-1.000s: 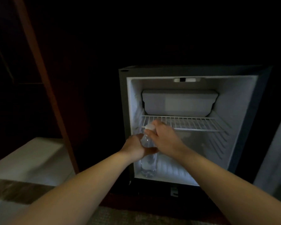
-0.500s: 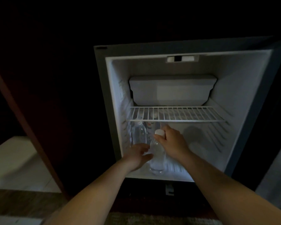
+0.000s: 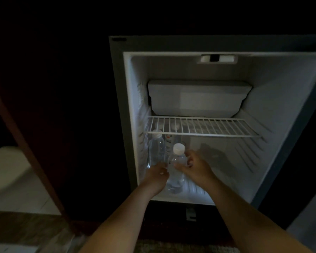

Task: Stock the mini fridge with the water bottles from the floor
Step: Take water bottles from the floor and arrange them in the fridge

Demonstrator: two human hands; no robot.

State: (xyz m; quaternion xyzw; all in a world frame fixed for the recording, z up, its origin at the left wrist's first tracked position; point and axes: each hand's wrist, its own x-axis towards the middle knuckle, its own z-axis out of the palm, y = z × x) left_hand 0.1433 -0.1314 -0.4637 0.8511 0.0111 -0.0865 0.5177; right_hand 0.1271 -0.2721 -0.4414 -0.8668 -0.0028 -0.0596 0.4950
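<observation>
The mini fridge (image 3: 128, 110) stands open with a white inside. A clear water bottle (image 3: 177, 177) with a white cap stands upright on the fridge floor at the front left. My left hand (image 3: 156, 177) presses against its lower left side. My right hand (image 3: 195, 168) wraps its shoulder from the right, thumb in front and fingers loosely spread behind. Two more water bottles stand behind it under the wire shelf: one (image 3: 156, 148) against the left wall and a labelled one (image 3: 170, 142) beside it.
A wire shelf (image 3: 201, 127) crosses the fridge at mid height, with a white freezer box (image 3: 199, 99) above it. The fridge floor to the right of the bottles is bare. A dark wooden cabinet (image 3: 49, 125) stands left, with pale floor (image 3: 13, 179) and carpet below.
The camera has moved closer to the fridge. The bottle went from the fridge's front edge to the inner floor, and my right hand slid from its cap down to its shoulder.
</observation>
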